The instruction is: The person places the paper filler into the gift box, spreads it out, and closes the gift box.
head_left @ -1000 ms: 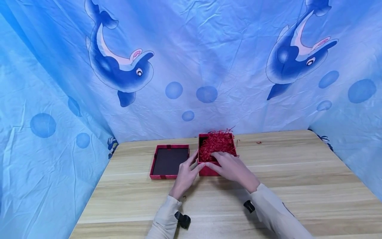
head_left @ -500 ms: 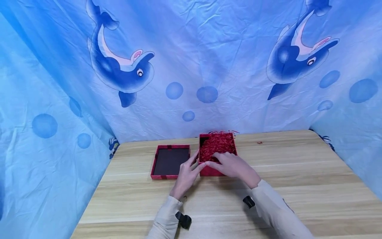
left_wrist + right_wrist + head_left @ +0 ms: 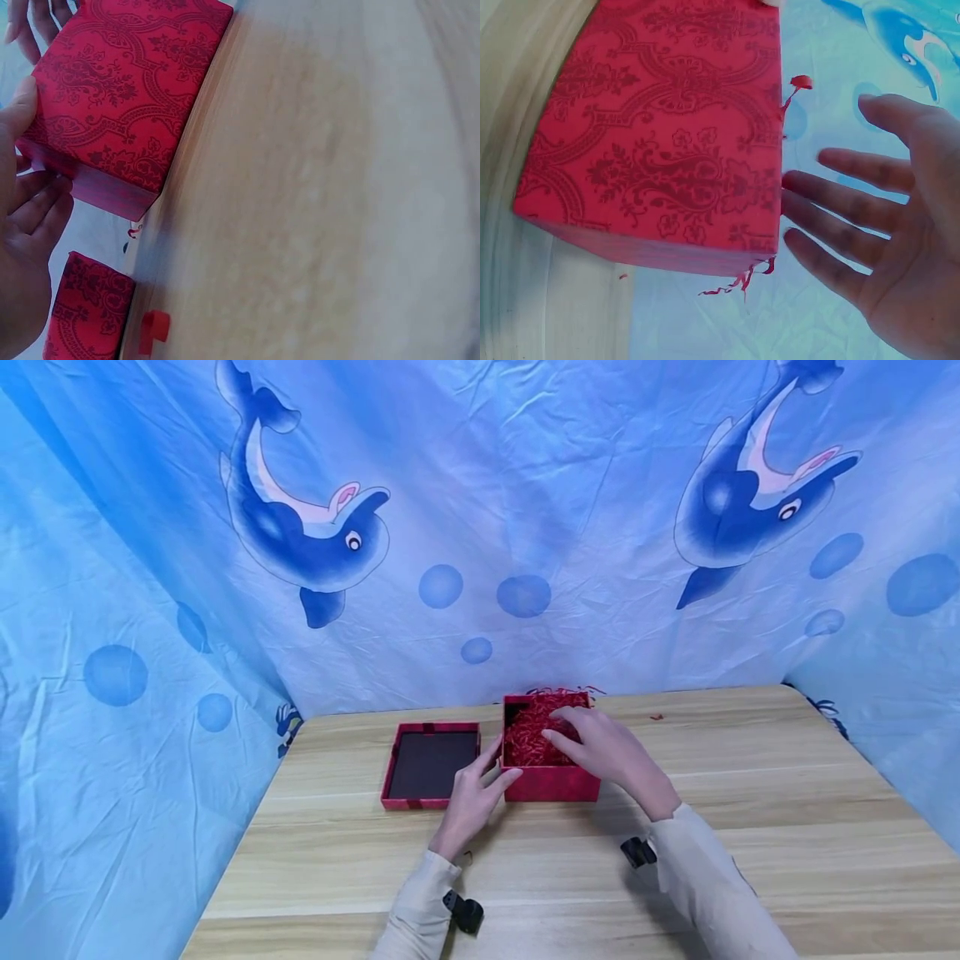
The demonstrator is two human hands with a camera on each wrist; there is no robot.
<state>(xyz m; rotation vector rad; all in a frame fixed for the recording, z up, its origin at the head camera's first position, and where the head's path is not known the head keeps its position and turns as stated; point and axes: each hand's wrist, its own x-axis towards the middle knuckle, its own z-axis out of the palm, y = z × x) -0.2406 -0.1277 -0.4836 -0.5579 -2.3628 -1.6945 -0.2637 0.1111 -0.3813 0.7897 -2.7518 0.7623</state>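
A red patterned gift box (image 3: 555, 785) stands uncovered on the wooden table, filled with red shredded paper (image 3: 528, 745). My left hand (image 3: 468, 808) holds its near left corner, thumb at the front edge and fingers along the left side. Above the paper is my right hand (image 3: 606, 750), its fingers spread and loosely bent, with nothing gripped. In the right wrist view its fingers (image 3: 840, 217) show beyond the box's top edge, apart from each other. Left of the box lies the lid (image 3: 431, 768), its dark inside facing up.
A small scrap of red paper (image 3: 657, 717) lies on the table (image 3: 750, 793) to the right. Another curled red strip (image 3: 155, 327) shows in the left wrist view. Some shreds (image 3: 744, 280) hang over the box's rim. A blue dolphin-print cloth (image 3: 585, 527) hangs behind the table.
My right hand has lifted off the front rim and paper and moved up and to the right, uncovering more of the front face. The left hand stays at its corner.
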